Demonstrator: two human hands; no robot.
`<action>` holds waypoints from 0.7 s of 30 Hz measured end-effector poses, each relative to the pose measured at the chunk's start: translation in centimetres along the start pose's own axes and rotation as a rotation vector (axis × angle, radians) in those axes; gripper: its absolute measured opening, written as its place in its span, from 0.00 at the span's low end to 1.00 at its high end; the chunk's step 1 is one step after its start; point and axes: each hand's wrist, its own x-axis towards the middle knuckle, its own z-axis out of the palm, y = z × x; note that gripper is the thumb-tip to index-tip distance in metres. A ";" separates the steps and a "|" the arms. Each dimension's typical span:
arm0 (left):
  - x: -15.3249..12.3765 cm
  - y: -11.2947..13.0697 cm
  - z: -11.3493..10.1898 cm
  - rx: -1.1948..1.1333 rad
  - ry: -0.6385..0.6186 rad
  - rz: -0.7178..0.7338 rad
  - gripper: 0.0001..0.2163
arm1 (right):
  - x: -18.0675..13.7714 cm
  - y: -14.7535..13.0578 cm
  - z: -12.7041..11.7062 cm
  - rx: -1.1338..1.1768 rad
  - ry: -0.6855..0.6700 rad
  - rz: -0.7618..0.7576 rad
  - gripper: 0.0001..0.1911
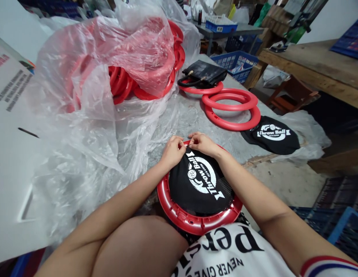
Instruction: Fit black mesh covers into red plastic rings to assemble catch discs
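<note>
A red plastic ring (179, 213) leans between my lap and the table edge. A black cloth (200, 181) printed "Throw Ball" in white lies stretched over it. My left hand (173, 151) and my right hand (202, 143) meet at the ring's far rim. Both pinch the cloth's top edge with closed fingers, thumbs almost touching.
Loose red rings (230, 100) lie on the grey table (193, 115) beyond my hands, with a black handbag (202, 73) behind them. Another printed black cloth (270, 134) rests to the right. A big clear plastic bag (89, 96) with many red rings fills the left. Blue crates (236, 62) stand behind.
</note>
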 end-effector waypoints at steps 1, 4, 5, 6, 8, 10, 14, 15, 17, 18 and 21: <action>0.0 0.0 0.0 0.002 0.003 -0.003 0.06 | 0.0 0.0 0.0 0.000 0.002 -0.003 0.04; 0.1 -0.1 0.1 -0.006 0.026 -0.006 0.07 | 0.0 -0.1 0.0 0.000 0.006 -0.014 0.05; 0.1 -0.1 0.2 -0.012 0.036 -0.004 0.07 | 0.0 -0.1 0.0 0.000 0.008 -0.016 0.05; 0.1 -0.2 0.2 -0.018 0.044 -0.001 0.07 | 0.0 -0.2 0.0 -0.001 0.010 -0.017 0.06; 0.1 -0.3 0.3 -0.025 0.056 0.000 0.07 | 0.0 -0.3 0.1 -0.008 0.020 -0.016 0.06; 0.1 -0.3 0.3 -0.029 0.058 -0.006 0.07 | 0.0 -0.3 0.1 -0.021 0.026 -0.014 0.06; 0.1 -0.3 0.2 -0.025 0.061 -0.020 0.08 | 0.0 -0.4 0.1 -0.046 0.023 -0.004 0.06; 0.1 -0.2 0.2 -0.022 0.061 -0.022 0.08 | 0.0 -0.4 0.1 -0.052 0.023 -0.003 0.06; 0.1 -0.2 0.2 -0.017 0.063 -0.023 0.08 | 0.1 -0.3 0.2 -0.063 0.023 -0.001 0.06; 0.1 -0.2 0.2 -0.013 0.064 -0.024 0.09 | 0.1 -0.3 0.2 -0.068 0.025 0.000 0.06; 0.1 -0.2 0.3 0.000 0.066 -0.028 0.09 | 0.1 -0.3 0.3 -0.082 0.031 0.005 0.06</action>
